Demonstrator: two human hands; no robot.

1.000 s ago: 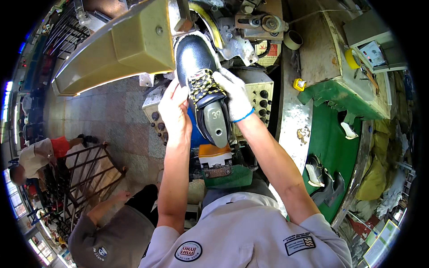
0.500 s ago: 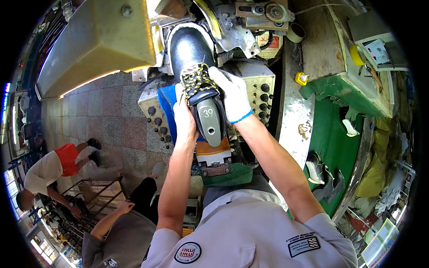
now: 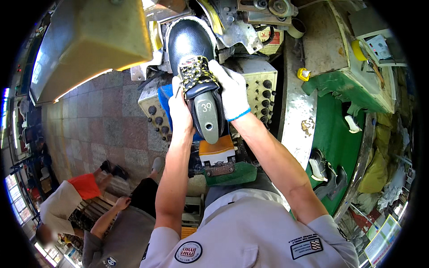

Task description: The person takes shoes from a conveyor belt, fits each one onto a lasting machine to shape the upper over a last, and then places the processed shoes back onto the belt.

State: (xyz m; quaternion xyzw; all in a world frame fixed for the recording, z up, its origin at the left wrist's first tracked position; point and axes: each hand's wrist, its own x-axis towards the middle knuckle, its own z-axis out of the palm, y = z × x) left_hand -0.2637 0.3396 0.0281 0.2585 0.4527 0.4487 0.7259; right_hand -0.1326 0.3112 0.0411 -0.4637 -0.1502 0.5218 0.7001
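Note:
A black leather shoe [image 3: 191, 42] with yellow-and-black laces [image 3: 196, 73] points away from me into a machine [image 3: 237, 29]. A grey shoe last [image 3: 206, 111] fills its heel opening. My left hand [image 3: 181, 109], bare, is closed on the left side of the shoe near the heel. On the other side my right hand [image 3: 232, 91], in a white glove with a blue cuff, grips the shoe beside the laces. Parts of the fingers of both hands are hidden by the shoe. Below the last sits an orange-brown and white block [image 3: 216, 149] of the machine.
Control boxes with black knobs [image 3: 263, 89] flank the shoe. A large yellowish cover [image 3: 94, 49] hangs at left. A green bench [image 3: 328, 129] at right carries shoe uppers [image 3: 318, 165] and a yellow tape roll [image 3: 358, 49]. Two people are at lower left, one in red shorts [image 3: 84, 186].
The shoe and both hands hardly move; the heel end shifts slightly up and left. The person in red shorts has moved right and lower in view.

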